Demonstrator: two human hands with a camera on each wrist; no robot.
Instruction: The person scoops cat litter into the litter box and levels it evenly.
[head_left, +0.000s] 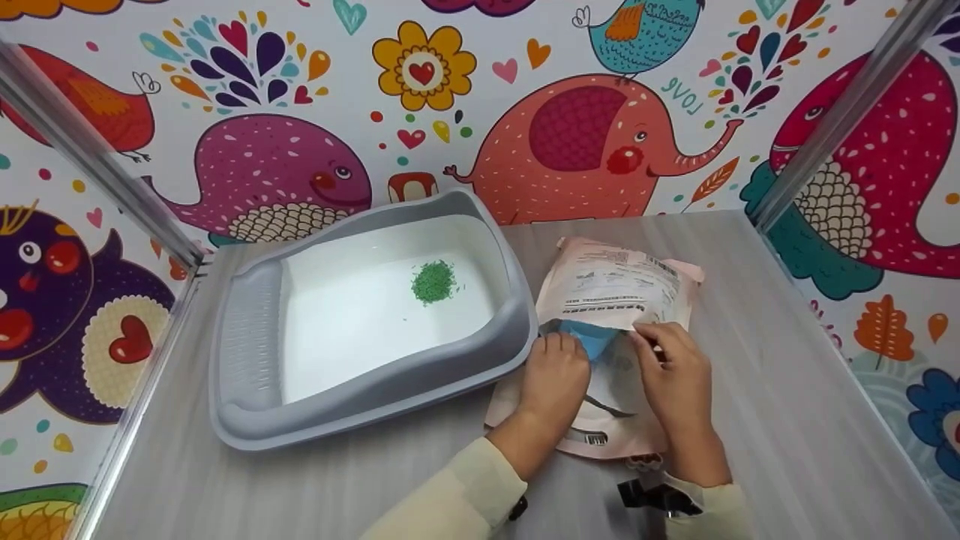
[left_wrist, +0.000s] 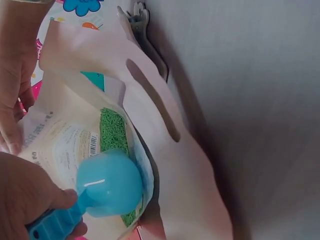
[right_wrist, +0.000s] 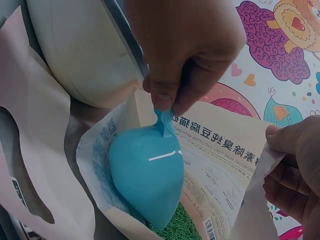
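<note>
Scoop (left_wrist: pixel 111 182), one: smooth, rounded, blue, gripped by the left hand (head_left: pixel 555 371) in the mouth of one pink bag (head_left: pixel 600 281), right on the bench (head_left: pixel 772 375). Right hand (head_left: pixel 681 375) pinches the bag's edge. Green granules (left_wrist: pixel 113 130) inside. One grey tray (head_left: pixel 247 337), left, ribbed at one end, carries one green pile (head_left: pixel 433 283).

From where I stand I count two hands, a left hand (head_left: pixel 556 375) and a right hand (head_left: pixel 679 375), one blue scoop (left_wrist: pixel 112 182), one grey tray (head_left: pixel 247 337) and one table (head_left: pixel 765 375). Green pellets make two lots: one heap (head_left: pixel 433 282) in the tray, one batch (left_wrist: pixel 113 130) in the pink packaging (head_left: pixel 619 281), whether one bag or two I can't tell.
</note>
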